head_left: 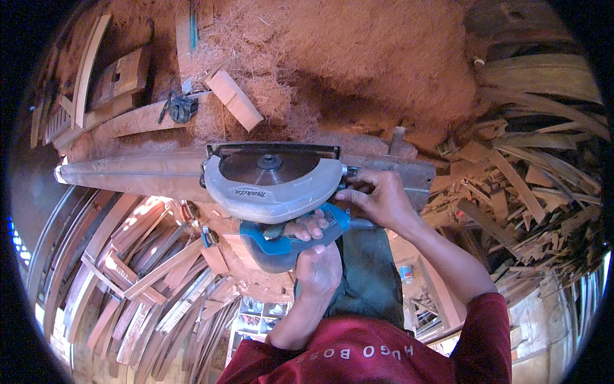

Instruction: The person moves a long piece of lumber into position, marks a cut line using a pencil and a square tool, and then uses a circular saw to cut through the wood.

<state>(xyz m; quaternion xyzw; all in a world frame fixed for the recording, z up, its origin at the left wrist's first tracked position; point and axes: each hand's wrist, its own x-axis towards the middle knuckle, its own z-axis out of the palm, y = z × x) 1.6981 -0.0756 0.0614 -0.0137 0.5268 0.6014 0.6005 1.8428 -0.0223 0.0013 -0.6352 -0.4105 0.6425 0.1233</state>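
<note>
A circular saw point(281, 197) with a pale grey blade guard and a blue-and-dark handle lies across a long wooden beam point(141, 174). Its round blade point(252, 171) shows inside the guard, toward the far side. My left hand point(316, 262) is wrapped round the saw's handle, the fingers coming through the grip opening. At the saw's right end, my right hand point(384, 200) has thumb and fingers bent close around a small dark part, like a knob or lever. The fingertips partly cover that part, so its exact kind is unclear.
Beyond the beam are a short wooden block point(235, 100) and a black object like a tape measure point(183, 109). Sawdust point(377, 57) covers the far ground. Stacked boards point(150, 281) fill the near left; wood scraps point(511, 198) are heaped at right.
</note>
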